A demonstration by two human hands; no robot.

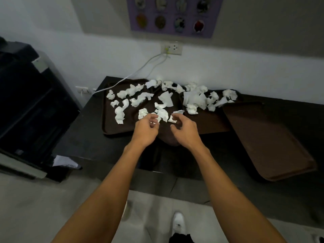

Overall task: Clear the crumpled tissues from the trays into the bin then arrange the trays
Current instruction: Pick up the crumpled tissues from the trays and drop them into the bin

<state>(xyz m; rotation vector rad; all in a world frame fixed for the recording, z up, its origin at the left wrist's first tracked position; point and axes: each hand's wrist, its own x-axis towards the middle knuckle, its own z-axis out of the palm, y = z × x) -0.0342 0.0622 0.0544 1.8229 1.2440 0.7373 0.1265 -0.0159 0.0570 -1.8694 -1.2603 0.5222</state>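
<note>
Where the crumpled tissues (133,91) lie, they are scattered over the dark brown trays (122,128) at the back of the black counter (87,137), thickest along the wall side. A further brown tray (268,141) lies at an angle on the counter's right end, just beside the tissue-covered ones.

The left hand (145,128) reaches over the near edge of the trays with its fingers curled round a small tissue (157,118); white shows between the fingers. The right hand (184,130) is alongside, fingers curled, its fingertips at a white scrap (172,119); whether it grips the scrap cannot be told.

A white cable (140,69) runs from a wall socket (171,48) down to the counter's far left corner. A poster (175,14) hangs above. A black machine (26,102) stands left of the counter. A white shoe (178,223) shows on the floor below.
</note>
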